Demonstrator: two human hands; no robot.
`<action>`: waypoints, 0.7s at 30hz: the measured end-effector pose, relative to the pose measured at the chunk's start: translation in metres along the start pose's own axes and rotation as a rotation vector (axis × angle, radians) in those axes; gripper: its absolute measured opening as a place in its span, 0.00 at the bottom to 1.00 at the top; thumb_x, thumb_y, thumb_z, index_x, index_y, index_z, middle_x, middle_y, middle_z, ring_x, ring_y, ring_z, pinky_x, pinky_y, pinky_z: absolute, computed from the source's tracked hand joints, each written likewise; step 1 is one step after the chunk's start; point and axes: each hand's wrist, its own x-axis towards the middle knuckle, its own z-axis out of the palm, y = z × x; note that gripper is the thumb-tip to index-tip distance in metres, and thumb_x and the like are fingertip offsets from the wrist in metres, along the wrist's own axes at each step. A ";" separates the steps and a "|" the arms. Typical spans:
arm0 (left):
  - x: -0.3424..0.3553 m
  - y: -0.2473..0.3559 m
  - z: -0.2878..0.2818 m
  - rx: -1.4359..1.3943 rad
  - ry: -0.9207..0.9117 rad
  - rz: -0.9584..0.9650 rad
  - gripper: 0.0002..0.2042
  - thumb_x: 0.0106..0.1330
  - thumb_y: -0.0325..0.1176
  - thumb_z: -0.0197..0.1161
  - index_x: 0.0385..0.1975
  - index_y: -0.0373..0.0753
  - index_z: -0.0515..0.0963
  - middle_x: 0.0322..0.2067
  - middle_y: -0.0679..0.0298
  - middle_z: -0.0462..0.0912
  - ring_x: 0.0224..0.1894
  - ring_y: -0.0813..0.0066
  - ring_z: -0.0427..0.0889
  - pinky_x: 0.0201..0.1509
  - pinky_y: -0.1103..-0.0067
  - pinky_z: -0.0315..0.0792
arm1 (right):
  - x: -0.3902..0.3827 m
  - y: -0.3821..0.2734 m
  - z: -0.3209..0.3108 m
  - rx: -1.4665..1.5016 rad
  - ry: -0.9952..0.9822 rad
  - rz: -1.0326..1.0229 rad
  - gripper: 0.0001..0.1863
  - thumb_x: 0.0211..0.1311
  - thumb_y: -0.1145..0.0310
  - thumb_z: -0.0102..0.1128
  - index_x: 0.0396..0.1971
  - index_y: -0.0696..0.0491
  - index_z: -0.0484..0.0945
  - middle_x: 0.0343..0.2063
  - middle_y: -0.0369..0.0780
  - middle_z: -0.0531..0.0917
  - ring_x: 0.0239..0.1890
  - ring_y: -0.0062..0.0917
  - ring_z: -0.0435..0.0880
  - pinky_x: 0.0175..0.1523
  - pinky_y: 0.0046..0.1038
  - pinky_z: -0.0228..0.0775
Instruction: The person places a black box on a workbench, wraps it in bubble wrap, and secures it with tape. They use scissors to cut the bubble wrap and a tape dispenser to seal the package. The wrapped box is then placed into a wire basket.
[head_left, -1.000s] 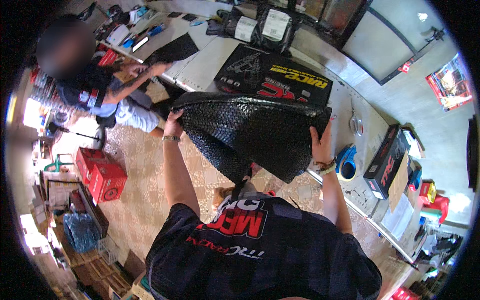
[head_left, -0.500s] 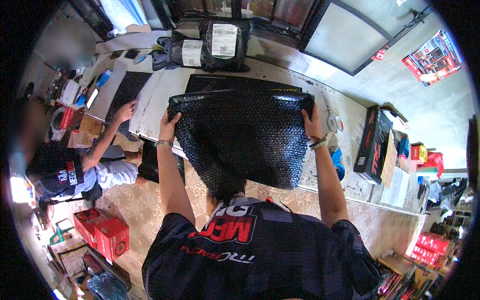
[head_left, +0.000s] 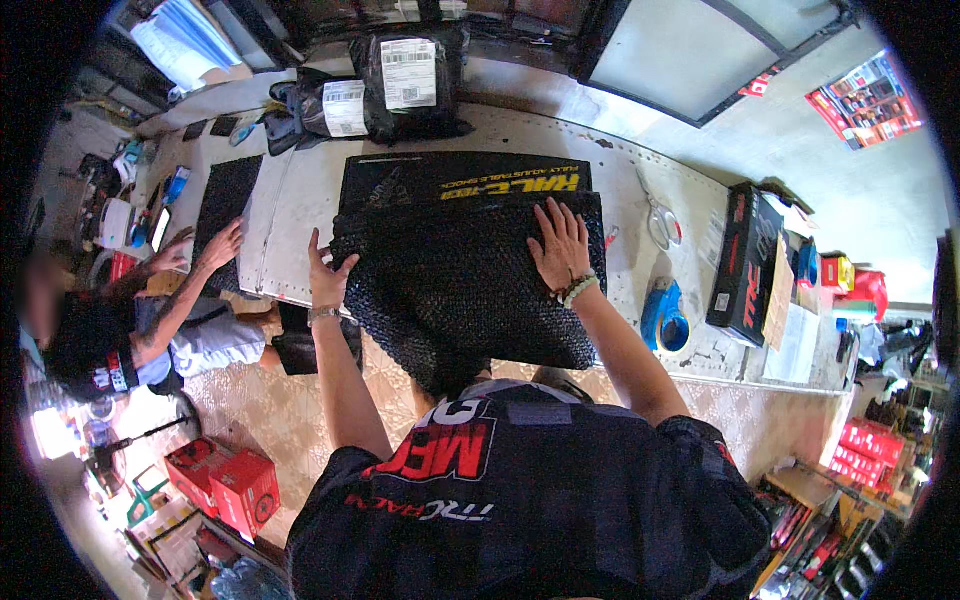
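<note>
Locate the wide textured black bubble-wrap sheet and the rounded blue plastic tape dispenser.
Wide textured black bubble-wrap sheet (head_left: 450, 275): head view, middle of its surface.
Rounded blue plastic tape dispenser (head_left: 656, 312): head view, its blue body.

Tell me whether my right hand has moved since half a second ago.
Yes: your right hand has moved left, farther from the scissors, and now rests on the black bubble wrap instead of at its right edge.

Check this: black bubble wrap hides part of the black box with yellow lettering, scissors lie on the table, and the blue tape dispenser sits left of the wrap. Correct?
Not quite: the head view shows the blue tape dispenser to the right of the black bubble wrap, not left. The rest holds: the wrap hides part of the black box, and the scissors lie on the table.
</note>
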 end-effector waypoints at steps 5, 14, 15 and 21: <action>-0.020 0.035 -0.037 0.720 0.534 -0.109 0.29 0.49 0.31 0.74 0.52 0.39 0.70 0.34 0.59 0.78 0.33 0.60 0.77 0.34 0.68 0.74 | -0.003 0.007 0.008 -0.005 0.000 -0.014 0.31 0.64 0.54 0.49 0.66 0.48 0.60 0.67 0.43 0.59 0.68 0.39 0.56 0.70 0.46 0.43; -0.090 0.131 0.182 0.911 0.411 0.116 0.32 0.59 0.58 0.57 0.58 0.43 0.68 0.59 0.49 0.64 0.61 0.49 0.62 0.64 0.53 0.54 | -0.001 0.013 0.005 -0.006 -0.108 -0.015 0.33 0.63 0.52 0.51 0.65 0.52 0.61 0.67 0.45 0.57 0.68 0.39 0.55 0.70 0.48 0.43; -0.091 0.125 0.193 1.050 0.367 0.063 0.34 0.58 0.61 0.56 0.60 0.45 0.67 0.62 0.48 0.61 0.62 0.47 0.59 0.65 0.50 0.51 | -0.003 0.024 0.002 0.135 -0.074 -0.061 0.33 0.62 0.54 0.53 0.64 0.53 0.61 0.67 0.46 0.58 0.68 0.40 0.56 0.69 0.47 0.45; -0.089 0.092 0.192 1.126 0.219 0.004 0.41 0.56 0.69 0.51 0.66 0.50 0.60 0.67 0.47 0.54 0.66 0.46 0.54 0.67 0.47 0.45 | -0.022 0.176 -0.019 0.561 0.197 0.096 0.19 0.51 0.73 0.62 0.46 0.58 0.74 0.45 0.48 0.76 0.53 0.44 0.71 0.58 0.40 0.64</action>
